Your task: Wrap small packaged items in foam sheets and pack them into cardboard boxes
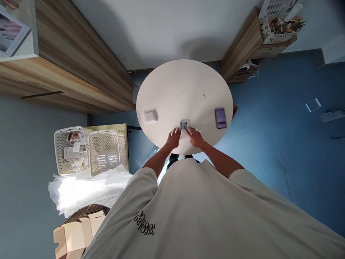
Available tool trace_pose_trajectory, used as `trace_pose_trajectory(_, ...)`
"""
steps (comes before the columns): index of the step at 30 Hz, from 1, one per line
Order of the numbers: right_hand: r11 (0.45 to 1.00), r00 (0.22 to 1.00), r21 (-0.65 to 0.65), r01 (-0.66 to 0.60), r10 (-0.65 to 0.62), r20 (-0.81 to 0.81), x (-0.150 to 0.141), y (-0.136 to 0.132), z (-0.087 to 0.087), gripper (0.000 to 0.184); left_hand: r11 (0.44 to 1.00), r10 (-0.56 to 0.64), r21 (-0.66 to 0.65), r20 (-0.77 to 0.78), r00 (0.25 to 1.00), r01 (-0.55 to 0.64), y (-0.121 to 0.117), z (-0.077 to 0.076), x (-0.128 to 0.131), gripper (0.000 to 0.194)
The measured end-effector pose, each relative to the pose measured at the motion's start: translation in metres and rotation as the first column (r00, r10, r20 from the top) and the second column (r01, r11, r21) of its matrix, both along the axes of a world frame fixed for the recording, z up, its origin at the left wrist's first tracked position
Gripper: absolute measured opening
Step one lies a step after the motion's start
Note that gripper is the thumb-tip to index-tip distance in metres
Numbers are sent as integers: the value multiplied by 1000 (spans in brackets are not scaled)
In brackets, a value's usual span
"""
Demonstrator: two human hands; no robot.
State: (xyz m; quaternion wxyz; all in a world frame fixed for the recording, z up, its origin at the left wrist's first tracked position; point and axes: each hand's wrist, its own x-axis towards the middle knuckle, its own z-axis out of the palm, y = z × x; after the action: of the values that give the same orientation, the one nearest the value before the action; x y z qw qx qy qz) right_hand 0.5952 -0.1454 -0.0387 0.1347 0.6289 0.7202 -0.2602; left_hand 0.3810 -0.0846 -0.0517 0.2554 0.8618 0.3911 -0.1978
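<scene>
A small clear plastic case (184,124) with several dark round pieces inside lies near the front edge of the round white table (183,81). My left hand (174,138) rests at its lower left side, fingers stretched out and fingertips close to the case. On the other side, my right hand (195,137) lies with its fingers spread, one fingertip at the case's lower right edge. Neither hand is wrapped round anything. Whether the fingertips press on the case is too small to tell.
A white box-like block (150,116) sits on the table's left, and a purple blurred item (220,118) on its right. White baskets (93,153), white sheets (88,189) and a cardboard box (77,235) stand at left. Wooden cabinets (88,46) flank the table.
</scene>
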Motion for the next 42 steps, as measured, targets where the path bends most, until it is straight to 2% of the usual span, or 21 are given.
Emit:
trace_pose_trajectory(7,999,999,-32,17,-18,-30,0,6,3,94,1000,14,-16,0,1000,-14,-1,0,4,108)
trace_pose_trajectory(14,998,997,-55,22,-26,-72,5,7,8,94,996,88,-2,90,992,-89,-5,5,-7,104)
trace_pose_trajectory(22,994,995,-103,-32,22,-92,17,-5,4,94,979,189,-79,-15,982,-189,-29,21,-20,101)
trace_pose_trajectory(28,987,996,-149,-64,55,-65,18,-5,4,83,930,355,-87,-30,934,-356,-49,33,-25,88)
trace_pose_trajectory(32,991,992,-94,-94,85,-93,4,-1,9,76,904,427,-7,-3,904,-427,-56,42,-47,81)
trace_pose_trajectory(36,990,980,-3,-138,136,-147,-23,2,19,70,878,469,79,61,881,-473,-61,54,-73,81)
trace_pose_trajectory(42,976,961,100,-194,210,-179,-85,9,49,62,844,481,180,162,862,-505,-67,90,-114,77)
